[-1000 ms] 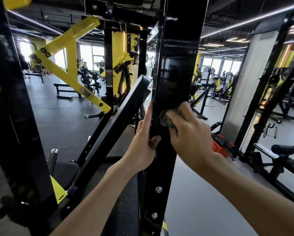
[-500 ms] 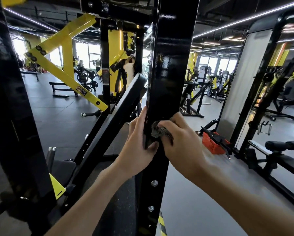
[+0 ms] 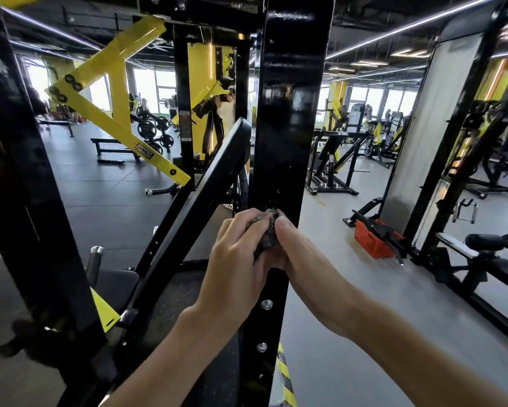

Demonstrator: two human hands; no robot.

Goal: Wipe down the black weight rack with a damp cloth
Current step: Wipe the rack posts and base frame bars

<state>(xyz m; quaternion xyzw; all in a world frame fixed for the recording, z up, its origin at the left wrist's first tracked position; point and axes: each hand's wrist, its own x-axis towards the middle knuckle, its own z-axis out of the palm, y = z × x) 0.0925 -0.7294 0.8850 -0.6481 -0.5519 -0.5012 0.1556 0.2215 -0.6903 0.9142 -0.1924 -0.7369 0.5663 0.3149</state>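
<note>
A glossy black upright post of the weight rack [image 3: 288,118] rises straight ahead, with two silver bolts low on its face. A dark grey bunched cloth [image 3: 267,233] sits between my two hands in front of the post. My left hand [image 3: 235,259] curls round the cloth from the left. My right hand [image 3: 298,251] grips it from the right, fingertips on its top. Most of the cloth is hidden by my fingers.
A black angled bench pad [image 3: 205,189] leans just left of the post. Another black upright [image 3: 20,183] stands at far left. Yellow machine arms [image 3: 111,118] lie behind. An orange basket [image 3: 370,239] sits on the grey floor at right, near a black bench [image 3: 499,259].
My left hand has let go of the post's edge and closed onto the cloth. Both hands now hold the cloth together, slightly lower on the post.
</note>
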